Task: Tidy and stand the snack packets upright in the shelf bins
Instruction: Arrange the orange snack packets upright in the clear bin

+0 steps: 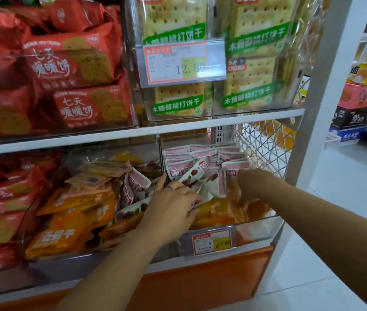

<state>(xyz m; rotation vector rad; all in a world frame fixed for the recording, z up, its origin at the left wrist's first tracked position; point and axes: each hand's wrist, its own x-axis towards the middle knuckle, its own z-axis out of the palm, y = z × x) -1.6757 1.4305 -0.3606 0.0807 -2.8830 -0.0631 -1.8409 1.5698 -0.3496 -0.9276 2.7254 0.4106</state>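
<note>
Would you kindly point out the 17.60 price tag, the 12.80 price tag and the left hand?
17.60 price tag (211, 242): head view, middle of its label.
12.80 price tag (181, 63): head view, middle of its label.
left hand (172, 202): head view, back of the hand.

The small snack packets (202, 153) are pink and white, with dark red fruit printed on them. The orange packets (66, 230) carry white characters. The biscuit packets (70, 63) are red, with white characters and tan biscuit pictures. The cracker packs (256, 41) show pale yellow, dotted crackers above a green band with white characters. The lower price tag (211, 242) is white, red-bordered, with a yellow patch. The wire mesh (265, 151) is white, in diamonds.
</note>
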